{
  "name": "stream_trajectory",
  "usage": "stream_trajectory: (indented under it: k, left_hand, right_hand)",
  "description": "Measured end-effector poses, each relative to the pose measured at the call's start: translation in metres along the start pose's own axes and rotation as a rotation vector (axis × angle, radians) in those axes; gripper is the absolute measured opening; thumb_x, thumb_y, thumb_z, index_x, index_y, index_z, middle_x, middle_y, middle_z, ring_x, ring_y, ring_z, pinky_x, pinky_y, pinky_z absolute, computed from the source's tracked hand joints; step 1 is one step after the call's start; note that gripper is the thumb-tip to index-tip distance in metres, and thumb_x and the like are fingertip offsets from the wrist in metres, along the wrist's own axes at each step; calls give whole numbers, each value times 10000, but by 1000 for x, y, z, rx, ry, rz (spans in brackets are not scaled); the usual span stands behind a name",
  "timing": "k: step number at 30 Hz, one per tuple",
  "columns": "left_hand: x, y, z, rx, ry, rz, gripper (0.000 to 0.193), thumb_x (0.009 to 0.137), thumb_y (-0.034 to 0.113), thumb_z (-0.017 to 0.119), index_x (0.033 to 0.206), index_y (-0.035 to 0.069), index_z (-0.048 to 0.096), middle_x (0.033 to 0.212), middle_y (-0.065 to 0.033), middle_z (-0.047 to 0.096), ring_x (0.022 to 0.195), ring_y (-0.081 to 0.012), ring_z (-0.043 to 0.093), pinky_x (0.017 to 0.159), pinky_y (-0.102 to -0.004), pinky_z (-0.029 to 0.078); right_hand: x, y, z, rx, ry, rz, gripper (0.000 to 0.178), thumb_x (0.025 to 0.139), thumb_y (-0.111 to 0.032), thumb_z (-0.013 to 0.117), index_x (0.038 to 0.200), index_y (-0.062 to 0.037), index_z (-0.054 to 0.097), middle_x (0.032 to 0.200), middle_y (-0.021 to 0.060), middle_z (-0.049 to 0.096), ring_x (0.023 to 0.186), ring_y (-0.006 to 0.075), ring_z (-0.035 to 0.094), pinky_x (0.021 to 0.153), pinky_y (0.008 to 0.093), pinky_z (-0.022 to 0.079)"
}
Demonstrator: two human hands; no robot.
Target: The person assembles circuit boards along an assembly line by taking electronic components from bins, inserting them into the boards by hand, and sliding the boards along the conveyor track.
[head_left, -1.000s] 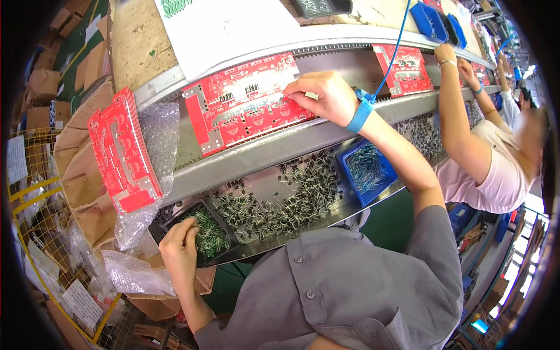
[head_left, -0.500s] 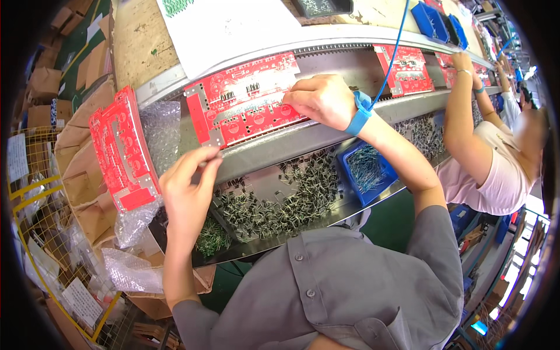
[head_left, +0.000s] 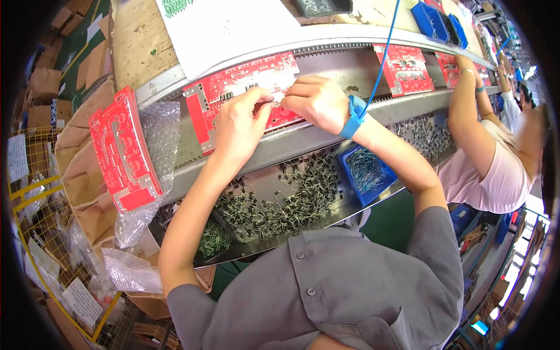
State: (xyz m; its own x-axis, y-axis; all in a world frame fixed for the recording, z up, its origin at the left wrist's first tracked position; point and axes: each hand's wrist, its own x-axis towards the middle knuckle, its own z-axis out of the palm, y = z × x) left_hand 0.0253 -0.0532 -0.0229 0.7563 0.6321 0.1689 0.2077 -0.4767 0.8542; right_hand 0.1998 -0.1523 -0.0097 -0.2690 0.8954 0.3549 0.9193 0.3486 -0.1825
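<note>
We press our left hand (head_left: 242, 125) and right hand (head_left: 318, 102), fingers curled, onto the red circuit board (head_left: 233, 96); whether either pinches anything, we cannot tell.

The left hand (head_left: 239, 125) has risen from the tray of small components (head_left: 262, 204) near the body, up past the bench edge, and now rests on the red circuit board (head_left: 245, 87), fingertips meeting the right hand (head_left: 318, 102); the right hand has shifted slightly leftward on the board.
</note>
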Motion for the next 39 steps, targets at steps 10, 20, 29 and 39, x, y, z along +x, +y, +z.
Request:
stream_trajectory:
  k: [10,20,29,39]
  left_hand:
    - [3,2,7,28,4,8,87,799,58,651,880,27,652,812,-122,690,728,-239,685,640,-328,528]
    - [2,4,8,-7,27,44,102,776,9,663,877,15,649,806,-125,687,724,-234,684,642,-315,531]
    - [2,7,10,240,48,324,120,760,4,674,869,37,638,782,-113,661,715,-277,641,633,-357,504]
    - [1,6,9,234,46,244,119,753,9,679,861,44,644,780,-116,659,707,-275,636,624,-366,504]
  right_hand:
    - [-40,-49,-79,177,-231,332,158,764,-76,672,916,-36,653,774,105,599,678,295,596,616,375,493]
    - [-141,-85,-92,274,-411,711,75,796,-84,622,858,-47,642,735,111,615,698,311,618,617,396,496]
    - [-157,-94,-73,207,-241,810,122,798,-75,611,916,-68,643,804,103,601,722,314,612,624,399,496]
    - [-146,-93,-64,150,-311,671,155,722,-38,648,874,-60,658,789,86,576,720,273,604,614,374,493]
